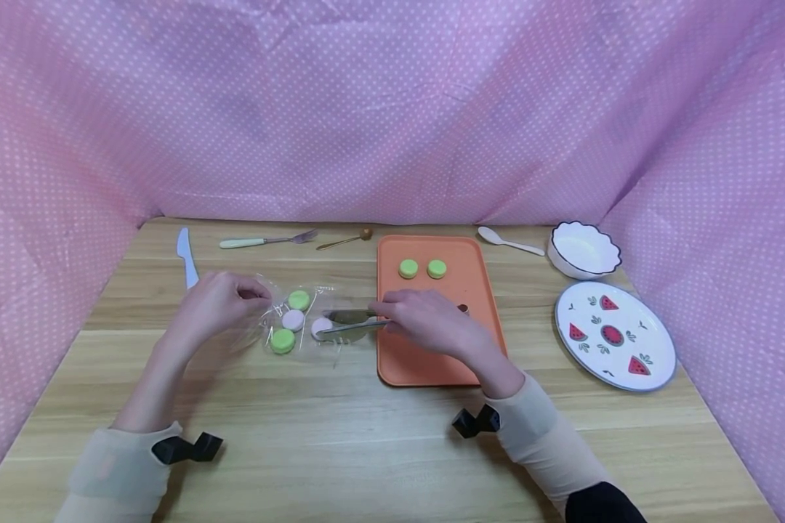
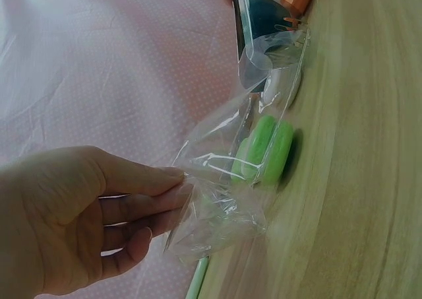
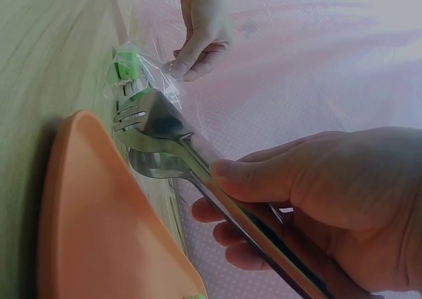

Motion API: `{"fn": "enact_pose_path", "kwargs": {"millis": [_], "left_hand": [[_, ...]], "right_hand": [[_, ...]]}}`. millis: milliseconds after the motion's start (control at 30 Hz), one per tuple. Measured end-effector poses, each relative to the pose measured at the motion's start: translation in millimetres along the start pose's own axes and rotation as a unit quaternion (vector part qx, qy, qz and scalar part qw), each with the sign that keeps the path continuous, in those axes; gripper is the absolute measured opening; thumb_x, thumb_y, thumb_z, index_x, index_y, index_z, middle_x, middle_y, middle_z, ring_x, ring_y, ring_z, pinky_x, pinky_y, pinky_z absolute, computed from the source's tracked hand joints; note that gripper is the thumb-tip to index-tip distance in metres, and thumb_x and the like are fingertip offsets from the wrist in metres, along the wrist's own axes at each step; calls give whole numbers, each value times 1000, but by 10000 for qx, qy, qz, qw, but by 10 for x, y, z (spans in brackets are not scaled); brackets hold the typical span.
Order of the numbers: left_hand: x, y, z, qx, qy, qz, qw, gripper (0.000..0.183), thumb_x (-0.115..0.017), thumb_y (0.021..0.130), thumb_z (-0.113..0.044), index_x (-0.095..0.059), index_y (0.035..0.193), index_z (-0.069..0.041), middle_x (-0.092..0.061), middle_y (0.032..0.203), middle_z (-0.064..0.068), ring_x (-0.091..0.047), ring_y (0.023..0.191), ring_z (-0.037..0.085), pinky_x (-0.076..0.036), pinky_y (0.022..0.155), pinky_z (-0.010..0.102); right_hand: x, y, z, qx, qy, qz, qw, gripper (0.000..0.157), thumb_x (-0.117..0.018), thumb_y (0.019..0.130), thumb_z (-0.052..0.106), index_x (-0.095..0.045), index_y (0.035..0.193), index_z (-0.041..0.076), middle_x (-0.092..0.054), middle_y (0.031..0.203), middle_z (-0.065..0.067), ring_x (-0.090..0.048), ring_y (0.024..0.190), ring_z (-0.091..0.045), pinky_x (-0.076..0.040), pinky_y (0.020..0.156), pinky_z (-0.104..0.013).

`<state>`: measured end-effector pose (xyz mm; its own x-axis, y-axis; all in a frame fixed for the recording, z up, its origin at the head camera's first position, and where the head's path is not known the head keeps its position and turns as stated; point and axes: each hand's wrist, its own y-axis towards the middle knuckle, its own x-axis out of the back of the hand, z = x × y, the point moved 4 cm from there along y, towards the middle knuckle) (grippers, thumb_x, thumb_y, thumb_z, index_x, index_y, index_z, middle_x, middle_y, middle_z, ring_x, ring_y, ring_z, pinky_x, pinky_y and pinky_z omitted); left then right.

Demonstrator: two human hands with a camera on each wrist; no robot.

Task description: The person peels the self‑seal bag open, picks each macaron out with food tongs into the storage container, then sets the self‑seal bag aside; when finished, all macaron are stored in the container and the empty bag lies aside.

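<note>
My left hand (image 1: 219, 309) pinches the edge of a clear plastic bag (image 2: 221, 226) between thumb and fingers. Inside the bag lie two green macarons (image 1: 283, 341), one pale lilac macaron (image 1: 293, 320) between them, and a second lilac one (image 1: 322, 328) toward the right end. Metal serving tongs (image 3: 161, 117), with one slotted, fork-like end, are gripped by my right hand (image 1: 432, 323). Their tips point left and overlap the second lilac macaron in the head view. Below my right forearm and palm, the orange tray (image 1: 408, 363) is partly covered.
Two green macarons (image 1: 408, 269) sit on the tray, with a dark brown piece (image 1: 463, 309) half hidden by my hand. Along the back lie a blue knife (image 1: 186, 254), a fork (image 1: 251, 242), a small gold spoon (image 1: 347, 240) and a white spoon (image 1: 510, 240). A bowl (image 1: 582, 250) and watermelon-patterned plate (image 1: 589, 319) stand right.
</note>
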<state>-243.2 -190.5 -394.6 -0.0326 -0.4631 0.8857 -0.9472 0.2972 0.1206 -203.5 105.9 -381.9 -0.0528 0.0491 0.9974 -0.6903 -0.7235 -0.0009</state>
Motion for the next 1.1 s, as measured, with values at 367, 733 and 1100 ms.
{"fn": "enact_pose_path", "kwargs": {"millis": [367,733,1100], "left_hand": [[-8,-5,26,119,19,14,9999,4,-75,77,-24,-75,81,-23,-73,77,-5,-64,69,11,-47,66,32],[-19,14,40,283,0,26,9996,5,-74,77,-26,-76,80,-23,-73,77,-4,-65,71,12,-48,67,35],[-26,5,34,336,23,8,9994,5,-73,78,-28,-75,79,-24,-73,77,-5,-64,72,13,-47,67,35]], "right_hand": [[17,-26,-65,-241,288,57,9993,37,-68,87,21,-60,122,25,-59,93,12,-52,73,-2,-41,55,-19],[182,-394,-533,-749,642,-352,9945,38,-65,89,20,-59,126,27,-62,99,9,-57,81,-8,-49,70,-29],[350,-1168,-1213,-1713,528,-885,9798,38,-63,90,21,-58,128,20,-65,120,-1,-61,110,-21,-48,87,-44]]}}
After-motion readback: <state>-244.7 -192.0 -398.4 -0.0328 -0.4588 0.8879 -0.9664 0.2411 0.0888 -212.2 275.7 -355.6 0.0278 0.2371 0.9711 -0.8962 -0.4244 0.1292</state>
